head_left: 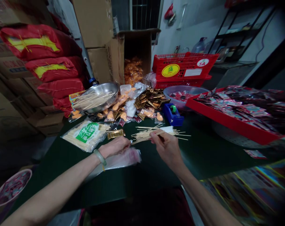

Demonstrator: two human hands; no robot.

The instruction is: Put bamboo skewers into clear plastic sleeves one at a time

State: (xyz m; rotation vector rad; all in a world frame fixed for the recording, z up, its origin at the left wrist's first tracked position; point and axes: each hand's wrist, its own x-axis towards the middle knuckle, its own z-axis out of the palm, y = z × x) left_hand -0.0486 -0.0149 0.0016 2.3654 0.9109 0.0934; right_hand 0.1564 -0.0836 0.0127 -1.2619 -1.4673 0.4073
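A loose pile of thin wooden sticks [142,133] lies in the middle of the dark green table. My right hand [167,147] is closed at the pile, thumb and fingers pinching one or more sticks; how many is hidden. To its left, my left hand [116,147], with a bangle at the wrist, is closed at a clear plastic bag [123,159] that trails under it, slightly blurred. A small gold packet [116,134] lies just beyond that hand. Beside it rests a clear pack of sticks [86,135] with a green label.
Behind stand a metal bowl of sticks [95,97], heaped gold packets [150,100], orange pieces in clear wrappers [121,102] and a blue tape dispenser [172,115]. A red tray [231,125] of packets fills the right, near a red basket [187,67]. Red sacks [43,40] are stacked left.
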